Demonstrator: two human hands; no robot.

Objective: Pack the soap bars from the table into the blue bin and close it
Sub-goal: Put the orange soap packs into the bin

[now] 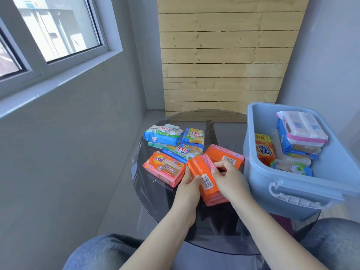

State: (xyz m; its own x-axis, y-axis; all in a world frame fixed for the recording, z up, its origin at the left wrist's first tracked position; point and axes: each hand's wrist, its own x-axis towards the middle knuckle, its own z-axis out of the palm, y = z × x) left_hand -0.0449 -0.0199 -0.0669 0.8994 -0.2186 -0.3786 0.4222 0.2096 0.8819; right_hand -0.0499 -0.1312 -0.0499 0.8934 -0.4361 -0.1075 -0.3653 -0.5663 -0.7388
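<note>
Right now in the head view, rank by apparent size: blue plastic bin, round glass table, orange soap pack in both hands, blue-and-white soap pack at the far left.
1. Round glass table
2. Blue plastic bin, nearer the camera, so unsure
3. Orange soap pack held in both hands and blue-and-white soap pack: alike

Both hands, left hand (pixel 190 181) and right hand (pixel 228 175), grip an orange soap pack (pixel 204 177) beside the open blue bin (pixel 259 172).

Grey walls (pixel 78 133), daylit window (pixel 56 26) at left, pale wooden slat panel (pixel 224 55) behind, grey floor (pixel 116 211)
</note>
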